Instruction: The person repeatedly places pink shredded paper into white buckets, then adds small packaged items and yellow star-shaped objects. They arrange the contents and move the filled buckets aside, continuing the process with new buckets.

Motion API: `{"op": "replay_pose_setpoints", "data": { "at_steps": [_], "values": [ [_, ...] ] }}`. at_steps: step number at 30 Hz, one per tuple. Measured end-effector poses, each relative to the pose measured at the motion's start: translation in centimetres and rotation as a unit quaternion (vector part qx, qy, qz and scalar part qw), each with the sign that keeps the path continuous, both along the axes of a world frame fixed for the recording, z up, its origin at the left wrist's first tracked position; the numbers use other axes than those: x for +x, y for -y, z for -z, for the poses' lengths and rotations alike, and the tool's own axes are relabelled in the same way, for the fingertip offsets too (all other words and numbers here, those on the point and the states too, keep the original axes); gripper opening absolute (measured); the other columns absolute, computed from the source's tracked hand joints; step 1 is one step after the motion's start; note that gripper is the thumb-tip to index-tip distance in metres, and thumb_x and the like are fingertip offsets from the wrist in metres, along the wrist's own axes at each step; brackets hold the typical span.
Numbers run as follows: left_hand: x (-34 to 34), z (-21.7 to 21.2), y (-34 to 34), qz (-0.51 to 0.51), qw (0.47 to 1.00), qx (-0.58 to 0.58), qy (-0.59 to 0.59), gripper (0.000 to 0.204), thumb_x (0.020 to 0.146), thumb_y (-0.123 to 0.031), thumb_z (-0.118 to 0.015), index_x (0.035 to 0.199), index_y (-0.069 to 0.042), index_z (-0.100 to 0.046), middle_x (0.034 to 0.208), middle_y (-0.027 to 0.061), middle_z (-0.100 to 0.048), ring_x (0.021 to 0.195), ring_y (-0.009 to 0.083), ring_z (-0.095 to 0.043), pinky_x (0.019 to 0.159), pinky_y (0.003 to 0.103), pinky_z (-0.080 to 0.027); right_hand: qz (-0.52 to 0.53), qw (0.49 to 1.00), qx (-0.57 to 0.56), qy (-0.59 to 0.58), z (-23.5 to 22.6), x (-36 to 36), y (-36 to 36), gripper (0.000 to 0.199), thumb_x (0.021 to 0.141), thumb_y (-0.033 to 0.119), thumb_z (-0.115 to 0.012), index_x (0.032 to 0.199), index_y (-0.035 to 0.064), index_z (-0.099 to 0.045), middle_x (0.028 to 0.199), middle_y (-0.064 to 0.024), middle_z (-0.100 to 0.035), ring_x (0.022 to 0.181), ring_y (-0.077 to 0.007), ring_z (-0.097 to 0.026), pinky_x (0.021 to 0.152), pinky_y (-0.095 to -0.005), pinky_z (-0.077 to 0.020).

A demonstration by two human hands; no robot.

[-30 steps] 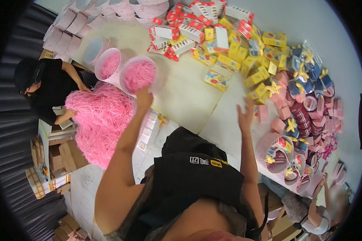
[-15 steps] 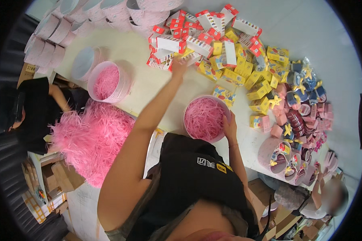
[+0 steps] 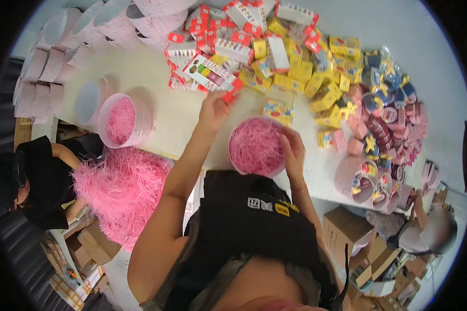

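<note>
My left hand (image 3: 214,110) is closed on the end of a flat red-and-white box (image 3: 210,74) with a row of coloured pictures on its face. The box is held tilted at the front of the pile of similar boxes. In front of my body stands a round pink bucket (image 3: 231,155) filled with pink paper shreds (image 3: 258,146). My right hand (image 3: 294,154) grips this bucket at its right rim, fingers bent over the edge. Just beyond the bucket lies a small yellow box (image 3: 278,111).
Red-and-white boxes and yellow boxes (image 3: 327,109) pile up along the far side. Small pink and blue items lie farther right, near filled buckets (image 3: 352,179). Another shred-filled bucket (image 3: 101,122) stands left. A co-worker (image 3: 41,181) handles a pink shred heap (image 3: 127,192); another person sits right.
My left hand has picked a red-and-white box out of the pile and drawn it nearer. My right hand has shifted up over the bucket's rim.
</note>
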State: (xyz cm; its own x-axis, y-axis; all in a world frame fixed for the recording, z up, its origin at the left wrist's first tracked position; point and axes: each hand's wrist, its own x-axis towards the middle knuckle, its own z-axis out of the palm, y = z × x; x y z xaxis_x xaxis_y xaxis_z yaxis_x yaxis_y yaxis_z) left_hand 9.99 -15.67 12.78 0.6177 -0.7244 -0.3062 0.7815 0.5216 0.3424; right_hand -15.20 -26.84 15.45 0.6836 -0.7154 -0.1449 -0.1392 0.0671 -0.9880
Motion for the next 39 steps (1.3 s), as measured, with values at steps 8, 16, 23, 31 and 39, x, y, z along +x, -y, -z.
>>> {"op": "replay_pose_setpoints", "data": {
  "at_steps": [8,16,23,31,39],
  "values": [
    [-15.6,0.3,-2.9,0.089,0.994,0.067,0.0,0.034,0.097,-0.018,-0.059,0.129,-0.009,-0.052,0.119,0.0042,-0.061,0.115,0.0177,-0.057,0.1,0.034,-0.044,-0.068,0.993,0.065,0.068,-1.1,3.1,-3.2,0.056,0.089,0.004,-0.069,0.138,0.0004,-0.041,0.134,-0.013,-0.052,0.119,-0.0184,-0.055,0.1,-0.0326,-0.0471],
    [-10.7,7.9,-7.6,0.008,0.789,0.427,0.442,0.043,0.089,-0.022,-0.07,0.124,-0.002,-0.055,0.119,0.0126,-0.062,0.109,0.0228,-0.059,0.094,0.036,-0.047,0.009,0.999,-0.049,-0.011,0.1,-4.1,3.8,0.04,0.081,0.006,-0.079,0.112,0.0005,-0.055,0.1,-0.007,-0.065,0.088,-0.0143,-0.064,0.078,-0.027,-0.0535],
    [-10.0,12.5,-6.1,0.088,0.768,0.426,0.471,0.042,0.089,-0.02,-0.068,0.126,-0.003,-0.056,0.119,0.0173,-0.062,0.104,0.028,-0.064,0.088,0.037,-0.051,-0.203,0.935,-0.278,-0.087,5.5,3.6,1.5,0.048,0.076,0.014,-0.08,0.118,0.0019,-0.061,0.114,-0.0188,-0.064,0.106,-0.0356,-0.062,0.095,-0.0417,-0.0474],
    [-10.3,9.6,-5.6,0.028,0.672,0.459,0.581,0.047,0.083,-0.013,-0.068,0.127,-0.005,-0.056,0.13,0.0205,-0.055,0.116,0.0333,-0.058,0.095,0.041,-0.048,-0.114,0.974,-0.174,-0.091,11.6,5.1,-0.1,0.06,0.073,0.012,-0.081,0.124,0.0006,-0.051,0.115,-0.0204,-0.063,0.105,-0.0345,-0.063,0.091,-0.0402,-0.0505],
    [-7.5,6.0,-1.6,0.196,0.464,0.44,0.743,0.061,0.075,-0.012,-0.076,0.132,-0.02,-0.056,0.141,0.0113,-0.05,0.121,0.0322,-0.054,0.095,0.039,-0.049,-0.08,0.955,-0.267,-0.103,8.5,5.6,0.3,0.036,0.082,0.01,-0.073,0.114,0.0019,-0.058,0.105,-0.0176,-0.067,0.093,-0.0309,-0.067,0.078,-0.0376,-0.0534]
  ]
}}
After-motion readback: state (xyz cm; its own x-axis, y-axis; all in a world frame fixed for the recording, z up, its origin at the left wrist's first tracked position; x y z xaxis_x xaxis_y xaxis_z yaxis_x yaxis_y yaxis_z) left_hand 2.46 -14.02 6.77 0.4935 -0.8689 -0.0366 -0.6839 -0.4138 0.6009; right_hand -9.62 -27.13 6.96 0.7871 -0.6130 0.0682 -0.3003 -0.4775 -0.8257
